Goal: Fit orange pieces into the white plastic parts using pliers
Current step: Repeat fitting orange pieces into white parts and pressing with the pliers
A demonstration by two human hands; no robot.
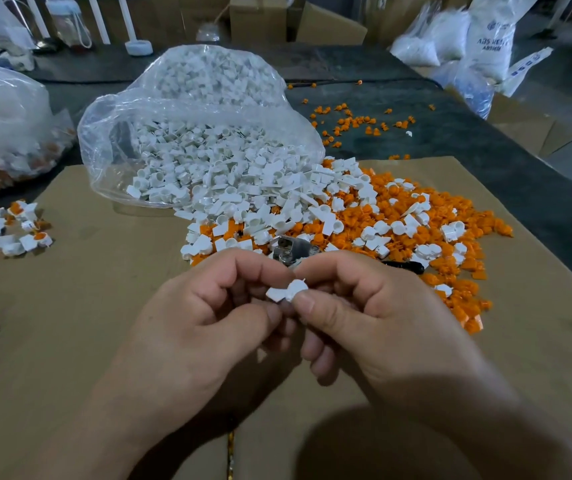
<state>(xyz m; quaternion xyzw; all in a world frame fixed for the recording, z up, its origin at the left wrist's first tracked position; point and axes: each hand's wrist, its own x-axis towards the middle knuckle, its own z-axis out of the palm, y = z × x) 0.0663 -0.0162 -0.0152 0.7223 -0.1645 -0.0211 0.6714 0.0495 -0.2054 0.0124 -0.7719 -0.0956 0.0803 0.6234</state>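
Both hands low centre of frame, over the brown cardboard sheet [87, 323]. Left hand [208, 306] and right hand [364, 313] meet fingertip to fingertip, fingers curled, thumb and forefinger of each pinching one small white plastic part [286, 292] between them; other fingers tucked under. Whether an orange piece sits in that part, cannot tell. Just beyond the hands lie the pliers [286, 249], metal head showing, black handle off to the right, half buried at the near edge of the pile. Pile of loose white parts [260, 202] spills at centre from an open clear bag [187, 109], mixing on the right with a heap of orange pieces [450, 237] on the cardboard. Left edge of frame: cluster of white parts with orange in them [18, 230]. Behind that, upper left, a second clear bag [0, 133] with white and orange contents. Further back, right of centre, scattered orange bits [353, 123] on the dark bench [485, 150]. Top of frame: cardboard boxes [329, 26], white sacks [485, 39] upper right.
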